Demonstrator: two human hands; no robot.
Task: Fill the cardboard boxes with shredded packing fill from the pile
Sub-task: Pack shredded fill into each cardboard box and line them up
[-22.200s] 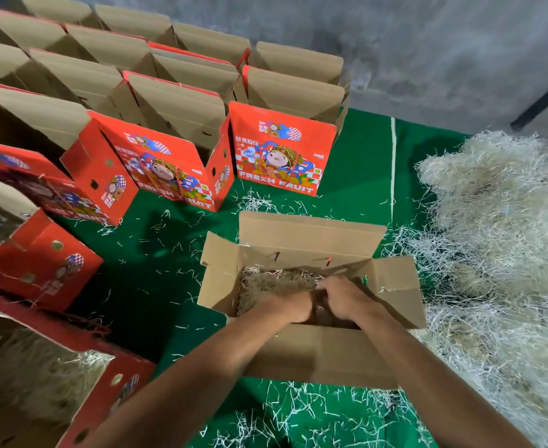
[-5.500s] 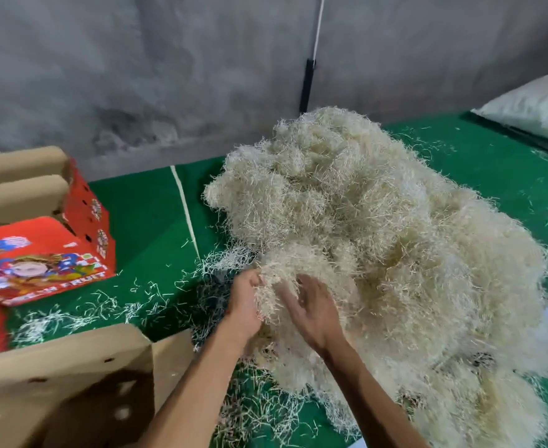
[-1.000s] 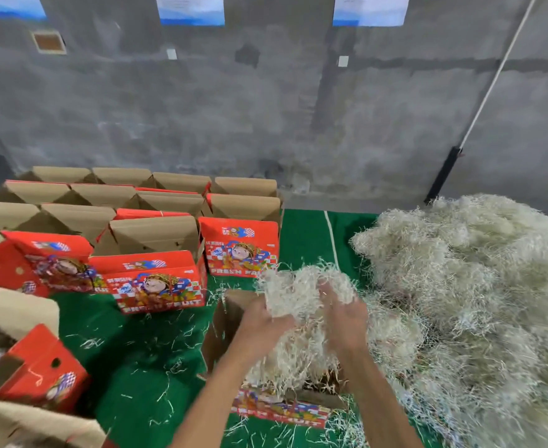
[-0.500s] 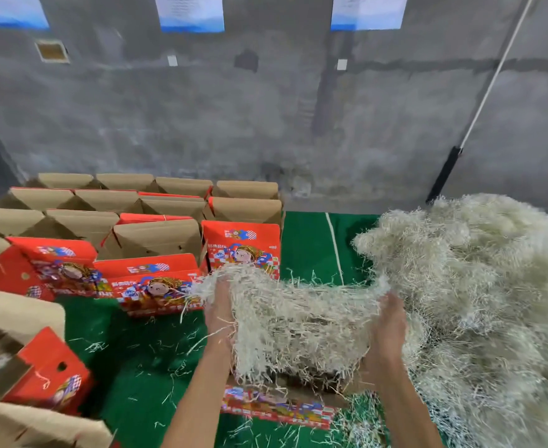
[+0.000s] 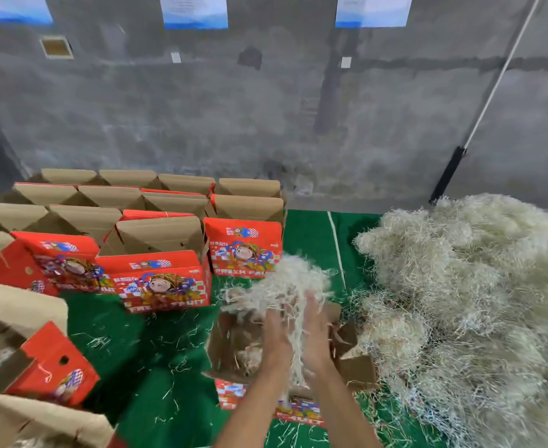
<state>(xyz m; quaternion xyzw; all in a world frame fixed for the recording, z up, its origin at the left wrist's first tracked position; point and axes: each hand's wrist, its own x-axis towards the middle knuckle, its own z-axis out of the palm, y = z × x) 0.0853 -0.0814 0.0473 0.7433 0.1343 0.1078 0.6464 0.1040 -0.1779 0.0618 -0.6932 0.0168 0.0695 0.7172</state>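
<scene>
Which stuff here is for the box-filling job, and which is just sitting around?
For the job:
left hand
right hand
clump of fill
open box
big pile
waiting boxes

Just there:
wall papers
leaning pole
green cloth

Rough grey concrete wall (image 5: 266,118) behind. Three white paper sheets with blue lower edges (image 5: 195,11) pinned high up. Small brownish square plate (image 5: 56,47) at upper left. Thin white rod with black lower end (image 5: 479,101) leaning at right. Green cloth ground cover (image 5: 308,234) with thin white line (image 5: 336,250) below.
</scene>
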